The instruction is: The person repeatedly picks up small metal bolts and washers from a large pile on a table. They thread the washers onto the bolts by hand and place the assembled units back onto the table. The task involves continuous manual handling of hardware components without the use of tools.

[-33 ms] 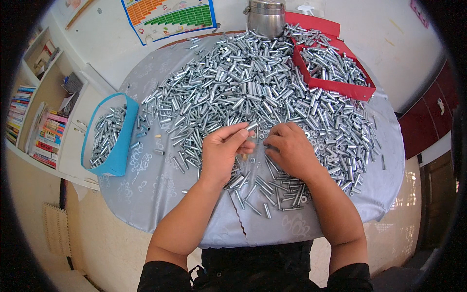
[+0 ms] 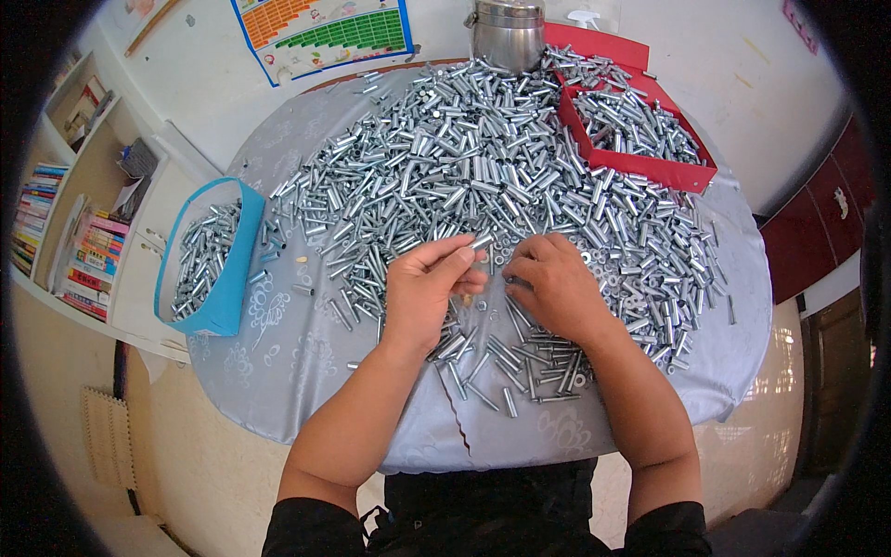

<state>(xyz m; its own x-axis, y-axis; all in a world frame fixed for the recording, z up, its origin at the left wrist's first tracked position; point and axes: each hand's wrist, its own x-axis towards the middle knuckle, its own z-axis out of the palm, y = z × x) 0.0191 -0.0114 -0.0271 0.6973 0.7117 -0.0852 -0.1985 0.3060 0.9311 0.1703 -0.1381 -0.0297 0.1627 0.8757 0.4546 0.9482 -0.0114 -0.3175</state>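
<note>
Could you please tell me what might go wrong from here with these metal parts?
The small silver piece pinched in the left hand could slip and get lost among similar parts in the pile.

The blue box stands at the left edge of the table, so a bump might tip it and spill the parts inside.

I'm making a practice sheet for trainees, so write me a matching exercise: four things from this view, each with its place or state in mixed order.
Things:
1. Left hand
2. Blue box
3. Red box
4. Steel pot

Places or states:
A. On the far right part of the table, filled with metal pieces
B. Standing upright behind the pile
C. Pinching a small metal tube
D. On the left side of the table

Right pairs: 1-C, 2-D, 3-A, 4-B
</note>
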